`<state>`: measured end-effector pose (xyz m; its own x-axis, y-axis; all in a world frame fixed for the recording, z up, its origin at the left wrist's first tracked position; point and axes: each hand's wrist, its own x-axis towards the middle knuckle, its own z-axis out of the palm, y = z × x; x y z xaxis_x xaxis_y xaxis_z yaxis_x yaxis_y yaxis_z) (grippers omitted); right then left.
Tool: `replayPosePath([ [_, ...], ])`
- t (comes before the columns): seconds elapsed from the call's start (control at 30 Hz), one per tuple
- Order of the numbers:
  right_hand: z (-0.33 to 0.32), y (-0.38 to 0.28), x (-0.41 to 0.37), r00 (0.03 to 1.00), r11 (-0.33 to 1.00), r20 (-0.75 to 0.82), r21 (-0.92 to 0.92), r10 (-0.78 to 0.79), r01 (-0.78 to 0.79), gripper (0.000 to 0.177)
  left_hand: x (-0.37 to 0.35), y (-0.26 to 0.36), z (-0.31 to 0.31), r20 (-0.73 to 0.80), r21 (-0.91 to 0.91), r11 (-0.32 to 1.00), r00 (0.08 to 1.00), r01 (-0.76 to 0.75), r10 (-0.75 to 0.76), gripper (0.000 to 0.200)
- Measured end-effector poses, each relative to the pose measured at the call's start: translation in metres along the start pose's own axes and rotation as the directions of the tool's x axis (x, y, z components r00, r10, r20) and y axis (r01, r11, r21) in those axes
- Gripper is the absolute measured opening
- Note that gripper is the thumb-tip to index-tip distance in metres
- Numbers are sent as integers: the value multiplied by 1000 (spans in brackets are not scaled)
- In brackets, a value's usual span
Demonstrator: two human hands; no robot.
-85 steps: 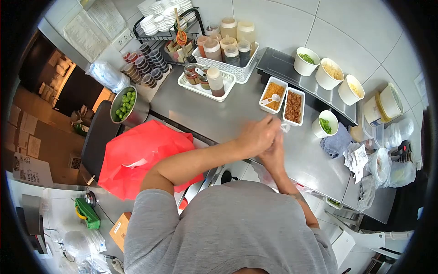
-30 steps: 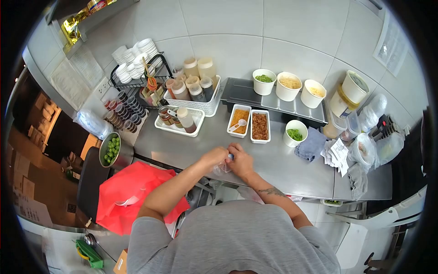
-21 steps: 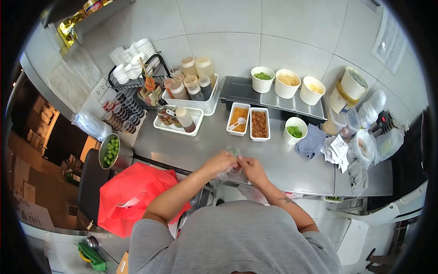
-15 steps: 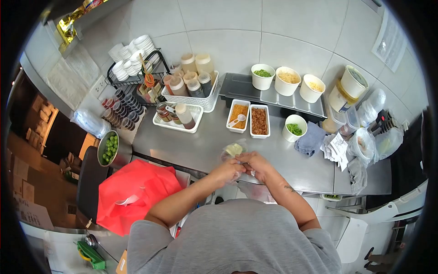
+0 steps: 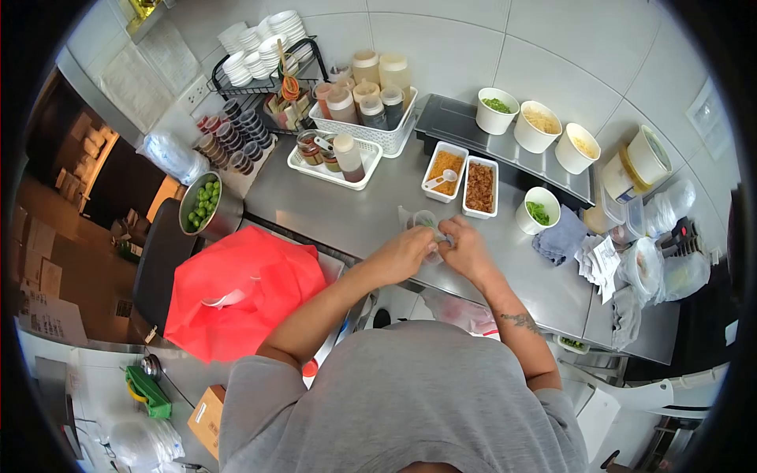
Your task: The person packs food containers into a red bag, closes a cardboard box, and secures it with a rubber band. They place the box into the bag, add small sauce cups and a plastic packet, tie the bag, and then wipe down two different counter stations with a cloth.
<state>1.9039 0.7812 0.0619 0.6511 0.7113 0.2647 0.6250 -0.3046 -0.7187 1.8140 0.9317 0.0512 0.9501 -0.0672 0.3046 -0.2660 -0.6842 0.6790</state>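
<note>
At the bag (image 5: 424,219), left grip (image 5: 405,254) faces right grip (image 5: 467,249).

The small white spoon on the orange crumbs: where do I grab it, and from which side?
Pinch the small white spoon by its thin handle, probably coming from the near left. The handle points that way, toward the white rectangular tray's near-left corner, while the rounder bowl lies over the orange crumbs, so grabbing that end might get messy.
</note>
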Motion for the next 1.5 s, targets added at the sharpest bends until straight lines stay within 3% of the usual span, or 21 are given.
replayPosePath([
  [0.07, -7, 1, 4, 997, 1000, 80, -6, -11, 12, 12, 7, -5, -6, 86, -7, 999, 996, 40, -39, 23],
  [0.17, -12, 2, 9, 981, 997, 188, -52, -52, 63, 16, 12, -8, -8, 164, -156, 950, 956, 270, -244, 27],
  [0.27, -10, 12, 14, 961, 994, 264, -53, -82, 100, 19, 15, -12, -2, 117, -128, 917, 924, 377, -363, 27],
  [0.37, -9, 13, 15, 952, 981, 249, -30, -177, 190, 23, 18, -36, 12, 92, -233, 872, 902, 431, -422, 26],
  [0.47, 3, 25, 15, 889, 893, 210, -112, -407, 436, 22, 25, -43, 5, 384, -456, 457, 632, 764, -673, 24],
  [0.57, 15, 33, 11, 869, 835, 167, -240, -466, 495, 19, 31, -33, -6, 235, -337, 588, 671, 735, -704, 24],
  [0.67, 22, 33, 13, 842, 803, 90, -262, -532, 535, 15, 36, -39, -9, 70, -67, 788, 790, 613, -609, 23],
  [0.77, 25, 33, 15, 828, 790, 114, -252, -549, 559, 15, 37, -42, -9, -7, 122, 833, 840, 540, -543, 23],
  [0.87, 23, 32, 15, 784, 759, 145, -197, -604, 621, 16, 37, -36, -16, 119, 110, 875, 868, 471, -482, 20],
  [0.97, 26, 41, 14, 824, 813, 122, -131, -554, 567, 18, 34, -41, -18, 199, -3, 938, 919, 348, -340, 14],
  [1.07, 28, 35, 10, 861, 845, 43, -169, -507, 507, 20, 29, -51, -13, 189, -21, 975, 958, 221, -214, 9],
  [1.17, 40, 34, 4, 926, 927, -72, -87, -371, 364, 17, 26, -52, -15, 178, -141, 965, 965, 219, -193, 7],
  [1.27, 47, 27, -3, 972, 983, -148, -55, -184, 177, 17, 17, -57, 0, 4, -177, 966, 982, 188, -190, 6],
  [1.37, 49, 26, -4, 960, 983, -218, 14, -175, 182, 21, 11, -45, 0, 27, -310, 849, 897, 428, -442, 5],
  [1.5, 49, 25, -3, 972, 991, -197, 23, -125, 132, 16, 5, -38, 4, -22, -329, 864, 912, 381, -410, 3],
])
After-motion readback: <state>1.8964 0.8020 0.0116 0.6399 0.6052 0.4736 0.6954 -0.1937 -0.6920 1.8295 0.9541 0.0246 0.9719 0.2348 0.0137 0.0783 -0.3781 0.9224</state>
